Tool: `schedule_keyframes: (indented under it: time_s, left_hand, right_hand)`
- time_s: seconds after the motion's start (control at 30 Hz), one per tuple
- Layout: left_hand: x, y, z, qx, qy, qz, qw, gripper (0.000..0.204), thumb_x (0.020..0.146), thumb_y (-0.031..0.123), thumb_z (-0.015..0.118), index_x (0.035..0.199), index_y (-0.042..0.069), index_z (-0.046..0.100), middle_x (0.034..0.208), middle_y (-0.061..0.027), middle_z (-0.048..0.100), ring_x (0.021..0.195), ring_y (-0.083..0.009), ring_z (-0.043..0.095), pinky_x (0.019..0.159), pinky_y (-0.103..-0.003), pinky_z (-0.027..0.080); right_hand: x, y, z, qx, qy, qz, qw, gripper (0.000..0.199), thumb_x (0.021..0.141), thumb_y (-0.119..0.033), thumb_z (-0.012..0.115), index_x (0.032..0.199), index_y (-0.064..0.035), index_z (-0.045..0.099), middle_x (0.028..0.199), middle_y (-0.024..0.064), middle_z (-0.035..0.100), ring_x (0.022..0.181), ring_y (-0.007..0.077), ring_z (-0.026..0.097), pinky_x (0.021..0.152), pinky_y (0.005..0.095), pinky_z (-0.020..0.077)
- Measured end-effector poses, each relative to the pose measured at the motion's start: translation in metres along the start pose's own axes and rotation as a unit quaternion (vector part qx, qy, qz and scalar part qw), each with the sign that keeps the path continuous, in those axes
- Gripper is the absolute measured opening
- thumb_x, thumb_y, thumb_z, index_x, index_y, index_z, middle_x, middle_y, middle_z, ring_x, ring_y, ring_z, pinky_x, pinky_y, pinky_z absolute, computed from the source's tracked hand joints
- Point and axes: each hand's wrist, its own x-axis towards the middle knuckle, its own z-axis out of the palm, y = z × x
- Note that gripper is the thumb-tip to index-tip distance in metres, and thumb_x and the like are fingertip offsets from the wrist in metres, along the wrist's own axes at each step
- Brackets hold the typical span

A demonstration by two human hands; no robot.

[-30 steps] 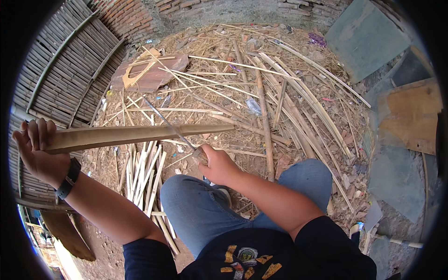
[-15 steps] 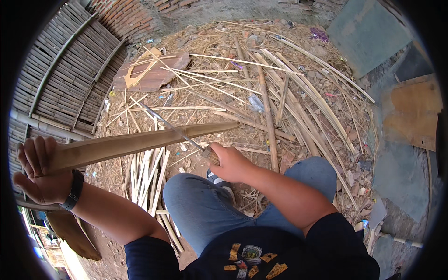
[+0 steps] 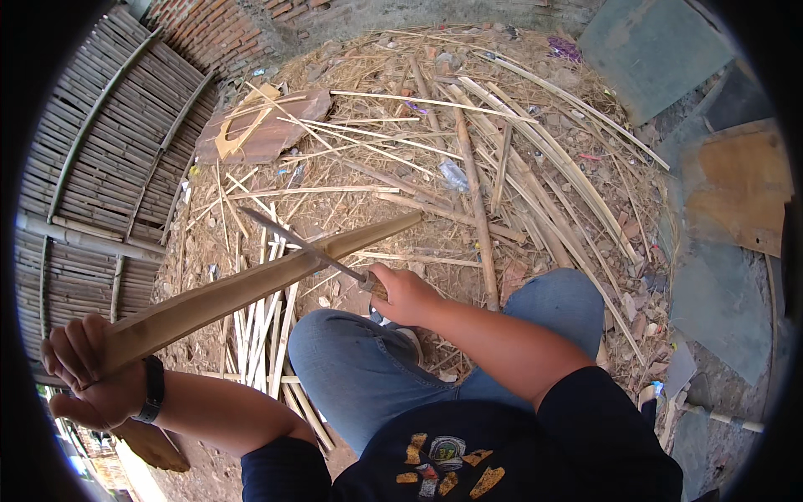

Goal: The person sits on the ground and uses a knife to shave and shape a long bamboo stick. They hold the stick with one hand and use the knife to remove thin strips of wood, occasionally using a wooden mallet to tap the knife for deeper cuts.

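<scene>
Two hands were busy in our head view: our left hand (image 3: 88, 368), at the lower left edge, clenched around a long split bamboo slat (image 3: 251, 289) slanting toward frame centre. Our right hand (image 3: 406, 293) gripped a knife (image 3: 305, 247), its blade laid across the slat. Bamboo strips (image 3: 502, 159) littered the ground beyond, leaving little bare room.

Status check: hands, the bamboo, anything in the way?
Left hand gripping the near end of the bamboo slat. Right hand holds the knife, blade laid across the slat. Loose strips and litter beneath, nothing blocking.
</scene>
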Motion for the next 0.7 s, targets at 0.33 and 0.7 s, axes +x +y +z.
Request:
schedule_keyframes:
  time_s: [0.33, 0.7]
  left_hand:
    - [0.029, -0.026, 0.013, 0.072, 0.075, -0.013, 0.995, 0.026, 0.096, 0.028, 0.058, 0.096, 0.003, 0.053, 0.067, 0.0028, 0.036, 0.060, -0.0090, 0.034, 0.059, -0.024, 0.031]
    - [0.091, -0.067, 0.065, 0.024, -0.057, -0.098, 0.993, 0.031, 0.098, 0.037, 0.057, 0.096, 0.005, 0.057, 0.064, 0.0049, 0.035, 0.056, -0.0069, 0.031, 0.057, -0.024, 0.029]
  right_hand:
    - [0.009, -0.008, -0.005, 0.005, 0.037, 0.064, 0.997, 0.047, 0.079, -0.021, 0.068, 0.117, 0.0024, 0.052, 0.087, 0.0268, 0.065, 0.085, 0.0422, 0.065, 0.075, 0.0481, 0.0508]
    - [0.014, -0.009, -0.036, 0.027, 0.130, 0.015, 0.991, 0.049, 0.079, -0.022, 0.069, 0.119, 0.0040, 0.057, 0.090, 0.0249, 0.067, 0.083, 0.0384, 0.067, 0.075, 0.0425, 0.0507]
